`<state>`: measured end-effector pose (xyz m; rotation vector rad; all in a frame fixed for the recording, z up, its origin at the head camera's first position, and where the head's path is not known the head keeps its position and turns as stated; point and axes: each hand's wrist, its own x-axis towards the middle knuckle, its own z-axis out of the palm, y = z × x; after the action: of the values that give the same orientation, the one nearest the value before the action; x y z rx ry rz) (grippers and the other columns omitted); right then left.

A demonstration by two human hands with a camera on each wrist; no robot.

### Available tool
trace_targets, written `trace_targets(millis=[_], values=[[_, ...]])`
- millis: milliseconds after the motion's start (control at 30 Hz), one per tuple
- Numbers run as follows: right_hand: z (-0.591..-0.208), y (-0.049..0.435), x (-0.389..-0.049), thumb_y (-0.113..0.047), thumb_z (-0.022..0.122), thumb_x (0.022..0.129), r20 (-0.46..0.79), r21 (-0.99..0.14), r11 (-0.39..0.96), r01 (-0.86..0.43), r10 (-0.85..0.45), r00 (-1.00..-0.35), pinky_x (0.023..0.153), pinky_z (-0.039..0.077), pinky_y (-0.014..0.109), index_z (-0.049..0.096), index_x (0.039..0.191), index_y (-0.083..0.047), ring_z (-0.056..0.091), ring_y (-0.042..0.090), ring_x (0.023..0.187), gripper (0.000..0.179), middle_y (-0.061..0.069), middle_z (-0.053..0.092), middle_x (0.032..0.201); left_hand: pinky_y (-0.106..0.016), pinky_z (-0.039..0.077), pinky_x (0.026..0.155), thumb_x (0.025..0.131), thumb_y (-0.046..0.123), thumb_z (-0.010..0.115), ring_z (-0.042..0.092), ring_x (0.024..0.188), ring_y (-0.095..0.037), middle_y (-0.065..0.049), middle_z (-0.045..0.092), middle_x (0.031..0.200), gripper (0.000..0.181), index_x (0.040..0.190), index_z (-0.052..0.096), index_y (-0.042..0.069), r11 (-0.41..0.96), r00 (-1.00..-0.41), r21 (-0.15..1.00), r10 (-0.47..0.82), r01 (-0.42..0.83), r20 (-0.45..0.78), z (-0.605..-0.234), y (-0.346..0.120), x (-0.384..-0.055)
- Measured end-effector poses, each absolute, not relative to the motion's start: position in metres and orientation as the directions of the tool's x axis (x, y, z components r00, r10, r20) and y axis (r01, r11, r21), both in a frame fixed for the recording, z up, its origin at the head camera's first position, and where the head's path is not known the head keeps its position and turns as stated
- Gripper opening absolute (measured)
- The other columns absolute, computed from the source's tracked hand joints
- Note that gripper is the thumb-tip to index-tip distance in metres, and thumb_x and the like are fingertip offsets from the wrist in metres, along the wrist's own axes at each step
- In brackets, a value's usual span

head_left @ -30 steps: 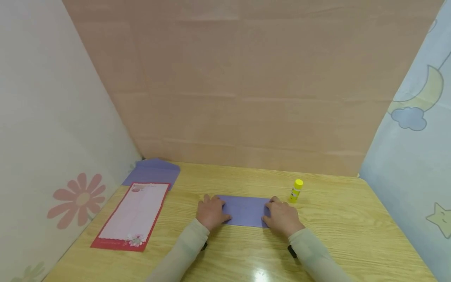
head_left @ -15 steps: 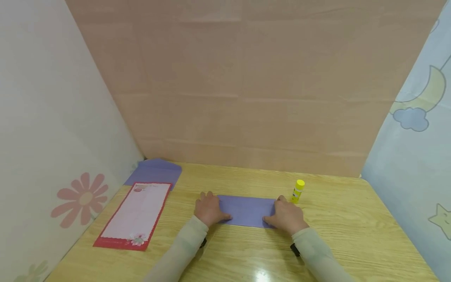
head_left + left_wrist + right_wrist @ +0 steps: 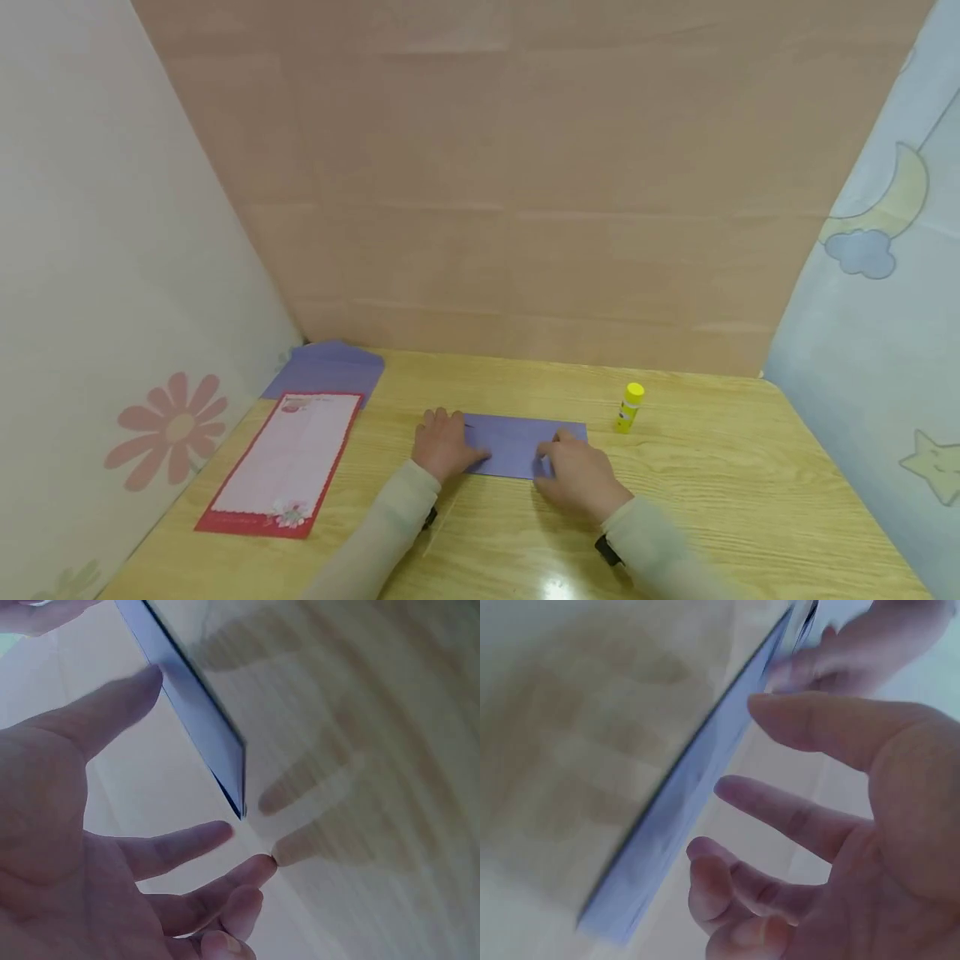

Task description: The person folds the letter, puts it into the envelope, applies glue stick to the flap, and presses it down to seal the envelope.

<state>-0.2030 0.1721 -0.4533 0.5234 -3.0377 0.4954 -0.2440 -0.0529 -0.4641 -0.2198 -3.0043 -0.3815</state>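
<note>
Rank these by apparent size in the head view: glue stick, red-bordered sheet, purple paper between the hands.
1. Red-bordered sheet
2. Purple paper, though partly covered
3. Glue stick, clearly smallest

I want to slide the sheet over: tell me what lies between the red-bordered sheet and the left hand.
Only bare tabletop between the red-bordered sheet and the left hand; the head view shows it.
</note>
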Motion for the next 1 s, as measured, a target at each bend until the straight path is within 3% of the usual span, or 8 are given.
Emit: trace_targets(millis=[100, 233, 467, 633, 1000], values=[[-0.456, 0.161, -0.195, -0.025, 0.076, 0.077, 0.097, -0.305, 0.865, -0.397, -0.387, -0.917, 0.054, 0.047, 0.042, 0.075, 0.103, -0.01, 0.056, 0.02, 0.073, 0.03, 0.006, 0.057, 0.095, -0.046, 0.046, 0.073, 0.078, 0.052, 0.08, 0.047, 0.086, -0.029, -0.012, 0.054, 0.088, 0.058, 0.103, 0.065, 0.002, 0.952, -0.98, 0.251, 0.143, 0.175, 0.139, -0.465, -0.054, -0.243], [-0.459, 0.154, -0.196, -0.026, 0.076, 0.078, 0.093, -0.297, 0.875, -0.383, -0.372, -0.923, 0.058, 0.049, 0.043, 0.074, 0.109, -0.008, 0.058, 0.022, 0.075, 0.036, 0.005, 0.058, 0.097, -0.048, 0.046, 0.073, 0.082, 0.042, 0.078, 0.048, 0.088, -0.031, -0.016, 0.056, 0.094, 0.058, 0.117, 0.065, -0.002, 0.935, -0.976, 0.29, 0.171, 0.204, 0.133, -0.462, -0.054, -0.238], [-0.461, 0.158, -0.22, -0.027, 0.075, 0.084, 0.045, -0.308, 0.899, -0.311, -0.313, -0.949, 0.065, 0.053, 0.047, 0.072, 0.117, -0.009, 0.063, 0.026, 0.086, 0.038, 0.008, 0.06, 0.109, -0.049, 0.045, 0.071, 0.084, 0.033, 0.075, 0.048, 0.09, -0.032, -0.016, 0.056, 0.094, 0.037, 0.102, 0.066, 0.002, 0.907, -0.97, 0.343, 0.234, 0.243, 0.067, -0.456, -0.052, -0.224], [-0.461, 0.162, -0.241, -0.031, 0.074, 0.086, 0.014, -0.314, 0.904, -0.29, -0.301, -0.953, 0.073, 0.055, 0.051, 0.07, 0.122, -0.011, 0.064, 0.03, 0.095, 0.041, 0.009, 0.06, 0.116, -0.05, 0.046, 0.074, 0.086, 0.03, 0.074, 0.049, 0.094, -0.032, -0.017, 0.058, 0.102, 0.041, 0.115, 0.067, 0.002, 0.878, -0.958, 0.389, 0.283, 0.279, 0.047, -0.453, -0.049, -0.217], [-0.459, 0.167, -0.274, -0.033, 0.069, 0.09, -0.051, -0.356, 0.902, -0.245, -0.28, -0.959, 0.083, 0.053, 0.056, 0.065, 0.131, -0.01, 0.062, 0.038, 0.108, 0.048, 0.014, 0.056, 0.128, -0.04, 0.043, 0.07, 0.091, 0.028, 0.071, 0.046, 0.09, -0.025, -0.01, 0.054, 0.1, 0.04, 0.123, 0.065, 0.004, 0.855, -0.937, 0.405, 0.349, 0.324, 0.011, -0.449, -0.046, -0.209]])
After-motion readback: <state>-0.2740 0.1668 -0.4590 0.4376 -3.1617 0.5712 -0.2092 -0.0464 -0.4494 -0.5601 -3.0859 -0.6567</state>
